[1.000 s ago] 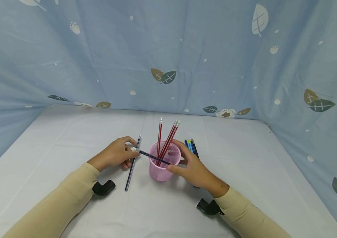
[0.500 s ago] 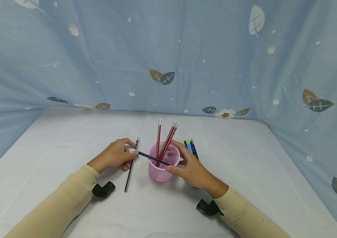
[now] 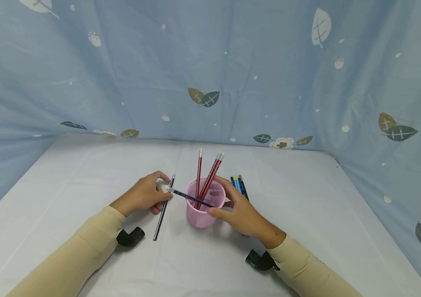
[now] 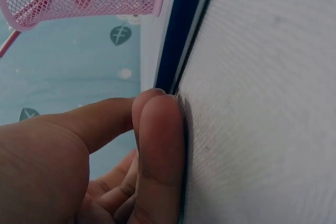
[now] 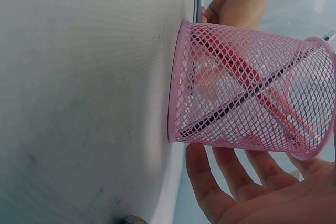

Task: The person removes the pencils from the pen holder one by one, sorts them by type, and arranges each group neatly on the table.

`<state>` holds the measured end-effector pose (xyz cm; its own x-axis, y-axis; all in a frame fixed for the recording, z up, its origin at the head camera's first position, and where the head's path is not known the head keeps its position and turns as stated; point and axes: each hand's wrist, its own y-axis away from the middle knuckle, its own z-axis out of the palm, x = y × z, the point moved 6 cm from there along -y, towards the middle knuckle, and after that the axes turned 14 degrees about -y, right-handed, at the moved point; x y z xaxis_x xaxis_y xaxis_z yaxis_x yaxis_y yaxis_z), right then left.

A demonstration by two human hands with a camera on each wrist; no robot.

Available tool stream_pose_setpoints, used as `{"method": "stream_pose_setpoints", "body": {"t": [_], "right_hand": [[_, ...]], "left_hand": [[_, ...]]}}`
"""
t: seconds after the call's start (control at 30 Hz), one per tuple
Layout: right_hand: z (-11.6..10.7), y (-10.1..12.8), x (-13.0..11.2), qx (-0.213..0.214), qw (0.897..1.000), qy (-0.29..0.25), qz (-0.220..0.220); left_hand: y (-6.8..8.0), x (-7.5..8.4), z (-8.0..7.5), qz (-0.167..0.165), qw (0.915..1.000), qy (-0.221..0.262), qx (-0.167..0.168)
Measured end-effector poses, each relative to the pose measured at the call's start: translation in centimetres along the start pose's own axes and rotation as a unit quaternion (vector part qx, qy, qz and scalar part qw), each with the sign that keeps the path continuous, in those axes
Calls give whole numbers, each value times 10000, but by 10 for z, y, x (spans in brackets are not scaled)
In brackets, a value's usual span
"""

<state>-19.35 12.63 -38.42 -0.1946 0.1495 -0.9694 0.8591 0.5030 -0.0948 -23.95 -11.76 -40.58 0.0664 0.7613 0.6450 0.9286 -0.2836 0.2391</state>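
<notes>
My left hand is by a dark blue pencil lying on the table left of the cup. In the left wrist view its thumb and fingertips pinch this pencil close to the white surface. My right hand grips a pink mesh pencil cup from the right, thumb at the near side, fingers curled round the far side. Inside stand several red pencils, eraser ends up. Another dark pencil slants through the cup, its white eraser end jutting over the rim towards my left hand.
Several blue and black pens lie right of the cup, partly hidden behind my right hand. A white cloth covers the table. Behind and at the sides hangs a blue leaf-patterned curtain.
The dark pencil on the table has shifted slightly towards me, its near end swinging a little left. My right hand and the cup have stayed nearly still.
</notes>
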Motion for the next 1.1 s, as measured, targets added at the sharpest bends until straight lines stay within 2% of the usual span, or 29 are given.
{"method": "stream_pose_setpoints", "body": {"t": [0.13, 0.23, 0.3, 0.37, 0.53, 0.73, 0.9, 1.1], "right_hand": [[1, 2, 2, 62, 9999, -13, 83], [1, 4, 4, 134, 9998, 10, 155], [0, 6, 4, 161, 9998, 36, 150], [-1, 7, 4, 208, 9996, 62, 193], [-1, 7, 1, 151, 9997, 47, 167], [-1, 5, -1, 144, 9998, 37, 93], [0, 5, -1, 129, 9998, 8, 123], [1, 2, -2, 142, 9999, 22, 80]], "left_hand": [[-2, -3, 0, 86, 9994, -251, 210], [-3, 1, -3, 217, 9966, -495, 630], [-3, 7, -4, 404, 9943, -485, 862], [-2, 15, -5, 649, 9929, -286, 951], [5, 32, -4, 1195, 9895, 375, 722], [13, 45, -5, 1630, 9826, 769, 441], [19, 51, -4, 1972, 9767, 829, 154], [26, 57, -7, 2425, 9679, 666, 12]]}}
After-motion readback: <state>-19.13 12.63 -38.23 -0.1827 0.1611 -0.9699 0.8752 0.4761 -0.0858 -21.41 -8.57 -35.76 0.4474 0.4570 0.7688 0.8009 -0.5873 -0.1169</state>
